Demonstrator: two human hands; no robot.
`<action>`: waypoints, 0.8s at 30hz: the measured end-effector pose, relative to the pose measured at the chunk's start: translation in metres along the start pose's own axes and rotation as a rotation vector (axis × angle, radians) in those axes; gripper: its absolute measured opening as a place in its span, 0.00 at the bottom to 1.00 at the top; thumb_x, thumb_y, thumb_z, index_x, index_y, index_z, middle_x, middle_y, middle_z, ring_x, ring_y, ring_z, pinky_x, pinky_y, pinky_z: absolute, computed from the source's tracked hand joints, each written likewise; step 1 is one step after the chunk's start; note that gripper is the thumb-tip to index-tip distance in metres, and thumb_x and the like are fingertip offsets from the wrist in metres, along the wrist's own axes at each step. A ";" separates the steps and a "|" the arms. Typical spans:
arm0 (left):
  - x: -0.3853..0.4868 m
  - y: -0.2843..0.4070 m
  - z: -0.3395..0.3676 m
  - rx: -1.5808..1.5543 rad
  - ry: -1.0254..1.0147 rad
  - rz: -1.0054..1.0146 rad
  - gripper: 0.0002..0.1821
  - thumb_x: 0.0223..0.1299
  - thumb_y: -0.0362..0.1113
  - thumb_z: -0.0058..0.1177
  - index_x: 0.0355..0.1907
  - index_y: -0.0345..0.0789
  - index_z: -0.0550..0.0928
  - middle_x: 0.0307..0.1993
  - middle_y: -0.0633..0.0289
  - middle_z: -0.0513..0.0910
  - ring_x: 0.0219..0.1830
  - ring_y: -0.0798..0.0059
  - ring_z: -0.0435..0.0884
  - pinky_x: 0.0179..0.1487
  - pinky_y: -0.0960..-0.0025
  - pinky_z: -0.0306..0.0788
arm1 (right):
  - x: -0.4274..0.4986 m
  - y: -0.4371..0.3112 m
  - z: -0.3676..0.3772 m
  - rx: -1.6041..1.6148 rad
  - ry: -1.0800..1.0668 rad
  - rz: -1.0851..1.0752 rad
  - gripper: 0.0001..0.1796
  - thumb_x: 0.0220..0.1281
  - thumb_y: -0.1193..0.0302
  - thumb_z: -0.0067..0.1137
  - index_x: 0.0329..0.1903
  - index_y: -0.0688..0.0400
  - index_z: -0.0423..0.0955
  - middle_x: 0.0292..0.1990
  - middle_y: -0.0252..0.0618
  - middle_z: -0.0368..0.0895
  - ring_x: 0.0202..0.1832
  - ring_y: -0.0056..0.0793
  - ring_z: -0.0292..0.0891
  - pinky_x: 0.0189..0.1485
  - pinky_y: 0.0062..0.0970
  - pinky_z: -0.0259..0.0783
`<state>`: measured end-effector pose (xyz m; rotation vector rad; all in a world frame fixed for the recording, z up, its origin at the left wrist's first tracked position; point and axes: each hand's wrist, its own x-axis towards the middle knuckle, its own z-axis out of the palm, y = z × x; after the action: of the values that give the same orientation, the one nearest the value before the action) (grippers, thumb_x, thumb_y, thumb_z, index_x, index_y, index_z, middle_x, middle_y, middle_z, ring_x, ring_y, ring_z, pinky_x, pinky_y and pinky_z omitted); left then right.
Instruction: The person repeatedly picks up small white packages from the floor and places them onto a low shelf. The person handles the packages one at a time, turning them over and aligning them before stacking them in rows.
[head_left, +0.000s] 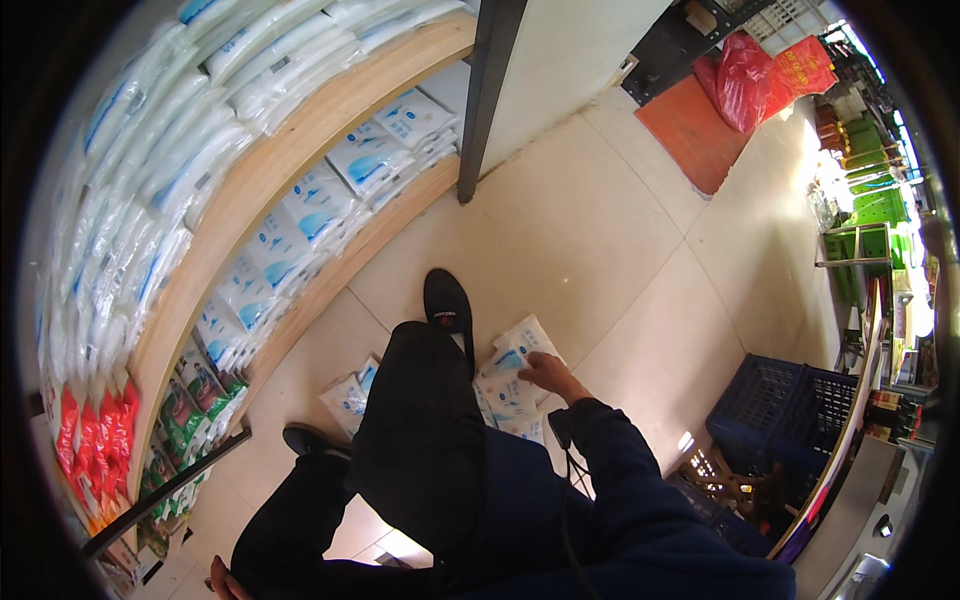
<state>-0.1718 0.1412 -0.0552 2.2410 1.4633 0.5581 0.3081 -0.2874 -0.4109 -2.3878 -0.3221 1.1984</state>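
Observation:
My right hand (551, 375) reaches down to several white plastic packets with blue print, lying in an overlapping pile on the tiled floor. Its curled fingers touch the upper packet (531, 341); whether they pinch it is unclear. Lower packets (510, 396) lie partly behind my leg. Left of my bent knee, more white packets (346, 401) rest on the floor. My left hand (225, 581) shows only a few fingers at the bottom edge, beside my dark trouser leg, and what it may hold is hidden.
Wooden shelves (300, 124) at left carry stacked white packets (300, 202), red bags (94, 442) and green bags (187, 397). A dark metal post (487, 97) stands at the shelf end. Blue plastic crates (780, 409) sit at right. An orange-red board (694, 135) lies near red bags (750, 82).

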 end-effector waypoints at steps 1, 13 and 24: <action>0.000 0.000 0.001 -0.004 0.012 -0.002 0.22 0.79 0.40 0.41 0.61 0.26 0.78 0.59 0.48 0.79 0.62 0.59 0.75 0.69 0.62 0.64 | 0.000 0.001 0.002 0.061 0.020 -0.029 0.25 0.53 0.52 0.68 0.46 0.57 0.81 0.41 0.49 0.86 0.49 0.50 0.82 0.50 0.44 0.75; -0.005 0.039 0.008 0.016 -0.003 -0.027 0.20 0.78 0.38 0.42 0.61 0.26 0.77 0.59 0.50 0.81 0.63 0.60 0.77 0.69 0.65 0.65 | -0.048 -0.040 -0.002 -0.088 0.397 -0.158 0.12 0.69 0.59 0.56 0.38 0.55 0.76 0.34 0.50 0.85 0.40 0.55 0.82 0.40 0.51 0.74; -0.010 0.034 0.018 -0.152 0.038 0.020 0.17 0.74 0.33 0.45 0.59 0.26 0.78 0.59 0.51 0.80 0.61 0.62 0.77 0.69 0.65 0.65 | -0.164 -0.155 -0.156 0.071 0.793 -0.795 0.05 0.66 0.72 0.63 0.40 0.59 0.80 0.32 0.46 0.81 0.36 0.47 0.77 0.37 0.40 0.72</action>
<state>-0.1402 0.1180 -0.0530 2.1402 1.3695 0.6979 0.3346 -0.2617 -0.1390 -2.1087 -0.8151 -0.0953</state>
